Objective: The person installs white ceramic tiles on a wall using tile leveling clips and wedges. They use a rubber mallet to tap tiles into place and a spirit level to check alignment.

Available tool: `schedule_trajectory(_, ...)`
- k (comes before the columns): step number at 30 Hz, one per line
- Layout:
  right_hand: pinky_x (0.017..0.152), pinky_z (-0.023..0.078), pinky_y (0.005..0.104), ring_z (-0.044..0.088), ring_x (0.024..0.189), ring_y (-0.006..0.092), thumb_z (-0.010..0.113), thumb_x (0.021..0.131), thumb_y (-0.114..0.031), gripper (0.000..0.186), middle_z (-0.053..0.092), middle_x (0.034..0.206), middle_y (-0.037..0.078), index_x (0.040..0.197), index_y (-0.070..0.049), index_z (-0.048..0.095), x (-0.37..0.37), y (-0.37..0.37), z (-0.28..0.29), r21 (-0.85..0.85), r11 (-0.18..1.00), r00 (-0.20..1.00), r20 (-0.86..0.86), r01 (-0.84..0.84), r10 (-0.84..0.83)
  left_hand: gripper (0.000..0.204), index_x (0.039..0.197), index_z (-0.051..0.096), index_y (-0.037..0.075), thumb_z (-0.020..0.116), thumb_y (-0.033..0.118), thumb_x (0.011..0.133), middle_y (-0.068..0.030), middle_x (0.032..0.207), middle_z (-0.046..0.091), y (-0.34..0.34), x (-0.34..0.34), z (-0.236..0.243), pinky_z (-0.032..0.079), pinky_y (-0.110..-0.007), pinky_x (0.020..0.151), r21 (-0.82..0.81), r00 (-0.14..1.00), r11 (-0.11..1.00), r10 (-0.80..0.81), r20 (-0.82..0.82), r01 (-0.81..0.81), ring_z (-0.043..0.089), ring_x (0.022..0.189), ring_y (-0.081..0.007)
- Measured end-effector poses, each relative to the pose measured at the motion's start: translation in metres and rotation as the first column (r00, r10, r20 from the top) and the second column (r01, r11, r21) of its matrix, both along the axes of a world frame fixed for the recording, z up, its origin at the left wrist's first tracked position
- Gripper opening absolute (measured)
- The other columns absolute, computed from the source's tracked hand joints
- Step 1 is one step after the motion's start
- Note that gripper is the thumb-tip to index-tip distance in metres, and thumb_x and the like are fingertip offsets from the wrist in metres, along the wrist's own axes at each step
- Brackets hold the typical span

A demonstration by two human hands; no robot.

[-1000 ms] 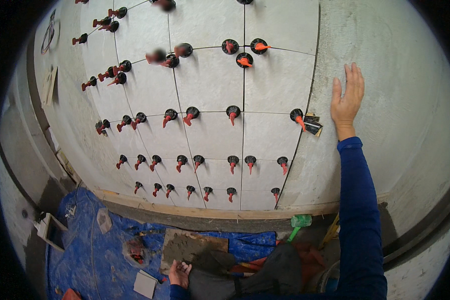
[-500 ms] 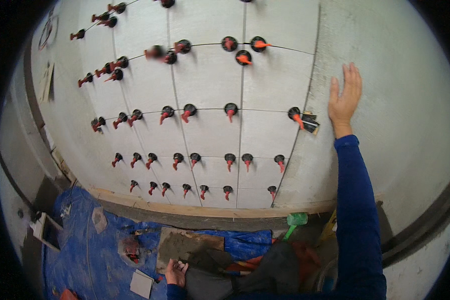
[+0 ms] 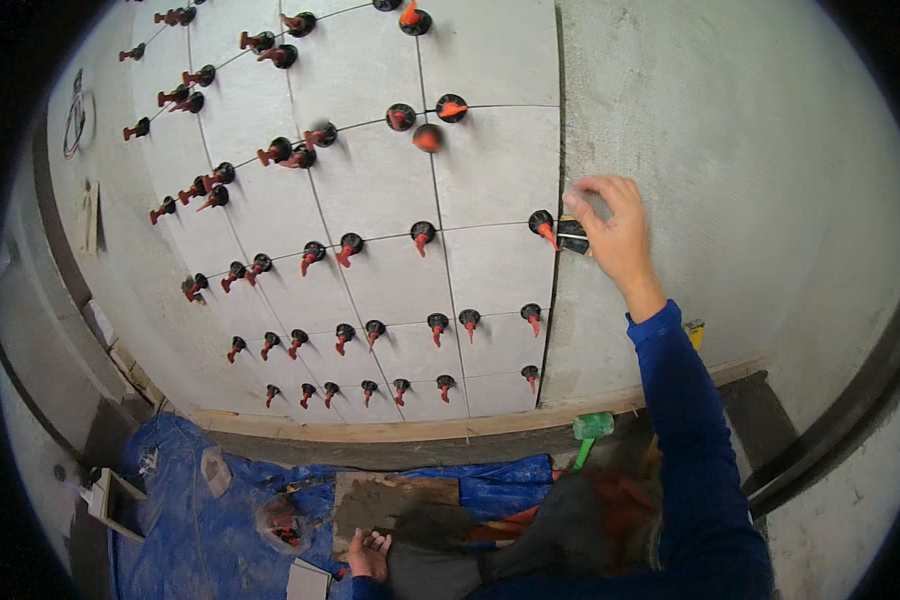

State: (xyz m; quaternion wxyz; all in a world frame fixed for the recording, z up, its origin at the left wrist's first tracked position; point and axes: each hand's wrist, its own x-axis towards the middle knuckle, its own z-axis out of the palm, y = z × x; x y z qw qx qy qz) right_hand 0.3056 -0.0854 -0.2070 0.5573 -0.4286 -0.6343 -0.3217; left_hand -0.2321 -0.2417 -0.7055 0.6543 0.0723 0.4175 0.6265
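Note:
Large pale tiles [image 3: 495,165] cover the wall, with black round levelling clips with red handles along their joints. Beside the right edge of the tiles is my right hand [image 3: 622,235], fingers bent and thumb brought toward them. Its fingertips are close to the tile edge; whether anything small is between them I cannot make out. Just below and left of the fingertips sits a levelling clip [image 3: 542,225] with an orange-red handle, and a dark piece [image 3: 572,236] projects past the tile edge there. Low down by my leg, my left hand [image 3: 371,554] rests palm up, loosely open and holding nothing.
A wooden batten [image 3: 370,431] runs beneath the tiles. A green mallet [image 3: 592,428] stands at the wall foot. On the blue tarp [image 3: 205,510] lie a mortar-covered board [image 3: 350,500], a clear bag [image 3: 282,525] with red pieces and a light tile piece [image 3: 308,580]. Bare plaster [image 3: 750,190] continues rightward.
My right hand has come down and left from the bare plaster to the tile edge, its straight fingers now bent. The view has shifted; my left hand stays low, palm up.

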Motion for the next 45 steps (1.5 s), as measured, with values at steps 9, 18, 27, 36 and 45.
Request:
schedule_trajectory(9, 0.083, 0.047, 0.0428, 0.062, 0.091, 0.0289, 0.081, 0.087, -0.026, 0.021, 0.071, 0.088, 0.008, 0.085, -0.006, 0.074, -0.012, 0.010, -0.003, -0.136, 0.991, 0.999, -0.042, -0.015, 0.009, 0.032, 0.097, 0.063, 0.008, 0.067, 0.039, 0.104, -0.0079, 0.091, 0.060, -0.012, -0.005, -0.001, 0.051, -0.054, 0.103, -0.056, 0.992, 0.991, 0.125, 0.005, -0.125, 0.060, 0.083, -0.0259)
schedule_trajectory(18, 0.083, 0.050, 0.0403, 0.062, 0.092, 0.0282, 0.084, 0.085, -0.021, 0.022, 0.070, 0.087, 0.012, 0.085, -0.002, 0.075, -0.016, 0.016, -0.010, -0.110, 0.993, 0.993, -0.110, 0.030, -0.042, 0.034, 0.098, 0.063, 0.006, 0.068, 0.039, 0.104, -0.0080, 0.093, 0.061, -0.016, -0.017, 0.000, 0.051, -0.053, 0.104, -0.004, 0.994, 0.996, 0.094, 0.058, -0.094, 0.061, 0.085, -0.0262)
schedule_trajectory(27, 0.085, 0.051, 0.0452, 0.063, 0.095, 0.0314, 0.085, 0.083, -0.023, 0.022, 0.072, 0.088, 0.012, 0.085, -0.003, 0.076, -0.024, 0.016, -0.015, -0.112, 0.993, 0.971, -0.231, 0.033, -0.058, 0.035, 0.101, 0.062, 0.006, 0.066, 0.040, 0.105, -0.0084, 0.098, 0.059, -0.018, -0.022, -0.008, 0.048, -0.053, 0.108, -0.004, 0.987, 0.988, 0.157, 0.032, -0.157, 0.060, 0.091, -0.0254)
schedule_trajectory(36, 0.089, 0.050, 0.0402, 0.064, 0.099, 0.0284, 0.081, 0.089, -0.021, 0.019, 0.071, 0.098, 0.015, 0.093, -0.003, 0.077, -0.028, 0.009, -0.013, -0.185, 0.979, 0.977, -0.178, 0.085, -0.119, 0.024, 0.105, 0.062, 0.009, 0.067, 0.032, 0.104, -0.0087, 0.092, 0.061, 0.001, -0.006, -0.009, 0.055, -0.053, 0.098, -0.024, 0.997, 0.998, 0.058, -0.048, -0.059, 0.062, 0.084, -0.0267)
schedule_trajectory(45, 0.093, 0.053, 0.0359, 0.069, 0.105, 0.0247, 0.069, 0.102, -0.014, 0.022, 0.073, 0.114, 0.015, 0.118, 0.002, 0.069, -0.016, -0.071, -0.280, -0.139, 0.990, 0.547, -0.831, -0.021, -0.105, 0.014, 0.092, 0.065, 0.000, 0.070, 0.012, 0.098, -0.0069, 0.090, 0.063, 0.038, 0.106, 0.163, 0.049, -0.032, 0.078, 0.412, 0.437, 0.806, 0.216, -0.873, 0.425, 0.061, 0.082, -0.0187)
